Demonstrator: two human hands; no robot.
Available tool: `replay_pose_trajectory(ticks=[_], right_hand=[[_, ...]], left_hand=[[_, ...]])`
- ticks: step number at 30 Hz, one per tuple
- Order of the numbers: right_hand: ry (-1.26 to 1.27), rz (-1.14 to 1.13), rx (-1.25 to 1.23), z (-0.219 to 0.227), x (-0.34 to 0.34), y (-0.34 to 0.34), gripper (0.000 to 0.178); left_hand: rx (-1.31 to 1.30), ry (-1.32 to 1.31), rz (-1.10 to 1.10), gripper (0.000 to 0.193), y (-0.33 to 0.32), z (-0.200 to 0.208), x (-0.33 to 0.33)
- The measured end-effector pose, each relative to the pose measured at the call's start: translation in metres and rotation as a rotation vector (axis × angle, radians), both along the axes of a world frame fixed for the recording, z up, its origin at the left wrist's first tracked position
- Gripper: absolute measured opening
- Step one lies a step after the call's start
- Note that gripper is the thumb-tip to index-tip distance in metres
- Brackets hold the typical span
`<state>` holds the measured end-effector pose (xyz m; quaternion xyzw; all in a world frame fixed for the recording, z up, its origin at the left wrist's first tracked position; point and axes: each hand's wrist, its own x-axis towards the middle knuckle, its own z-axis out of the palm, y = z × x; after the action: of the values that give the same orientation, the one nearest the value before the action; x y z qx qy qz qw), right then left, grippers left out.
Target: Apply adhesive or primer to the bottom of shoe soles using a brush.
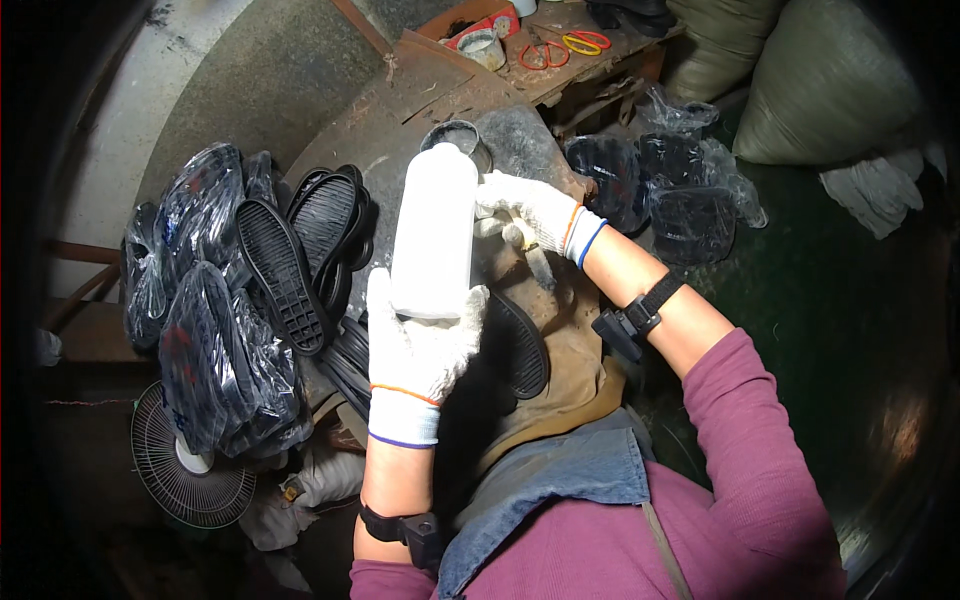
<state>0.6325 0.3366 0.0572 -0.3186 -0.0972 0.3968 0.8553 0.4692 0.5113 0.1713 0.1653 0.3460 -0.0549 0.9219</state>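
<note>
A plain white bottle (434,235) is held tilted over the work surface, its upper end close to a dark round cup (462,138). My left hand (420,345), in a white knit glove, wraps round the bottle's lower end. Gloved as well, my right hand (530,218) has its thumb and forefinger against the bottle's upper right side, while its other fingers hang loosely with dark, soiled tips. Whatever opening the bottle has is hidden. Below the bottle lies a black shoe sole (522,350). More black soles (285,270) are piled to the left.
Plastic-wrapped soles (215,340) heap at the left edge, above a fan (190,455). At the back are red-handled scissors (543,56), yellow-handled scissors (587,42) and a small tin (482,48). Wrapped black packs (690,220) and full sacks (825,85) stand right.
</note>
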Motion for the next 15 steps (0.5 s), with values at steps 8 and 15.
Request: replay_pose_trajectory(ticks=[8,15], right_hand=[[-0.040,-0.016,-0.073,0.0044,-0.0007,0.0024,0.024],[-0.068,-0.014,-0.072,0.0027,0.0008,0.0036,0.024]], left_hand=[[0.023,0.006,-0.006,0.068,0.0018,0.0058,0.0009],[0.064,0.005,-0.029,0.068,0.0024,0.0079,0.0023]])
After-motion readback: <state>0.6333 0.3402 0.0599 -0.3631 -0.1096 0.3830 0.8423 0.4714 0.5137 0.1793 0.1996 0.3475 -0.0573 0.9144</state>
